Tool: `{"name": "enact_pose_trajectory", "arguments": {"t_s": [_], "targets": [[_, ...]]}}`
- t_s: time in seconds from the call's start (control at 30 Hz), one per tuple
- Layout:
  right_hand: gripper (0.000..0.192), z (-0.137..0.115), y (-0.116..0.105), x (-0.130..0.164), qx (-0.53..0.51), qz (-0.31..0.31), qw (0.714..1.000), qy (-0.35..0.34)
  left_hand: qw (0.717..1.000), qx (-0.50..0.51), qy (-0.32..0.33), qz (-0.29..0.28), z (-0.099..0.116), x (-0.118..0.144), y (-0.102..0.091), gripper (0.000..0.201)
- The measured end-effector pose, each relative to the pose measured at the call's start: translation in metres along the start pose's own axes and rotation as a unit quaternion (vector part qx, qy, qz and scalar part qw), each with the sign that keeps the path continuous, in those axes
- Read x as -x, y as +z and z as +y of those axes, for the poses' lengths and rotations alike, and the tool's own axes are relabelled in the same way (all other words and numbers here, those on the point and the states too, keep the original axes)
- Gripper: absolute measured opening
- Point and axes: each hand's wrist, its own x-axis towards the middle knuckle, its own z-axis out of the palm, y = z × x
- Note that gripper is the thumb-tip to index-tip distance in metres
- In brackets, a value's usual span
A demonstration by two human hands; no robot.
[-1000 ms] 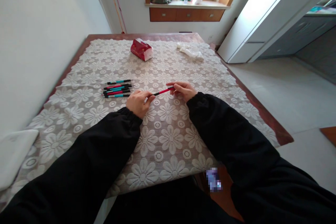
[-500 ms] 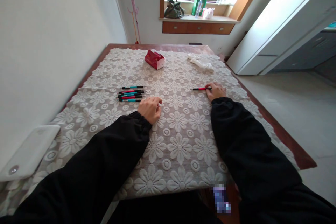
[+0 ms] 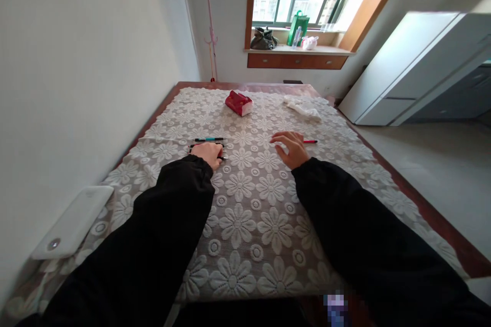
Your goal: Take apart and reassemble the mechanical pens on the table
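Pens (image 3: 207, 144), laid crosswise, are covered by the curled left hand (image 3: 208, 154), grip unclear; right hand (image 3: 291, 149) is spread empty beside the red pen (image 3: 310, 141).

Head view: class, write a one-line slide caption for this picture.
Left hand rests on a cluster of pens on the lace tablecloth, while the open right hand hovers beside a lone red pen.

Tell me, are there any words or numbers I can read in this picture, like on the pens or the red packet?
No text can be read anywhere in this view.
Red-and-white tissue packet: any print is too small and blurred.
Red and teal pens under the left hand: too small to show lettering.
Red pen beside the right hand: no readable marking.
Green bag on the windowsill: too far away.
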Motion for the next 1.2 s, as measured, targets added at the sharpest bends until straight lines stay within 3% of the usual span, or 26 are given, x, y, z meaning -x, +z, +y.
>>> {"name": "enact_pose_trajectory", "arguments": {"t_s": [0.1,0.2,0.3,0.4,0.5,0.6,0.67,0.83,1.03,1.2], "targets": [[0.018,-0.032,0.021,-0.005,-0.114,-0.041,0.993,0.004,0.999,0.017,0.019,0.022,0.003,0.001,-0.001,0.010],[0.025,-0.047,0.036,-0.004,-0.250,-0.081,0.963,0.064,0.987,0.129,0.053,0.083,0.013,0.004,-0.005,0.012],[0.049,-0.055,0.043,0.002,-0.348,-0.109,0.929,0.069,0.920,0.327,0.126,0.176,0.034,0.009,-0.006,0.029],[0.042,-0.057,0.043,0.008,-0.392,-0.135,0.907,0.069,0.852,0.449,0.164,0.212,0.055,0.011,0.002,0.029],[0.027,-0.052,0.039,0.012,-0.312,-0.144,0.936,0.083,0.829,0.494,0.147,0.216,0.062,0.006,0.019,0.024],[0.024,-0.045,0.035,0.015,-0.154,-0.135,0.977,0.062,0.857,0.455,0.130,0.204,0.058,-0.001,0.039,0.021],[0.026,-0.043,0.034,0.017,-0.068,-0.157,0.984,0.042,0.889,0.395,0.134,0.189,0.055,-0.005,0.051,0.020],[0.033,-0.048,0.035,0.019,0.028,-0.234,0.972,-0.007,0.921,0.289,0.194,0.173,0.051,-0.007,0.065,0.024],[0.028,-0.053,0.034,0.017,0.088,-0.295,0.952,-0.006,0.954,0.180,0.166,0.173,0.054,0.000,0.060,0.027],[0.028,-0.059,0.032,0.017,0.124,-0.324,0.938,-0.003,0.962,0.143,0.177,0.149,0.058,0.006,0.054,0.032]]}}
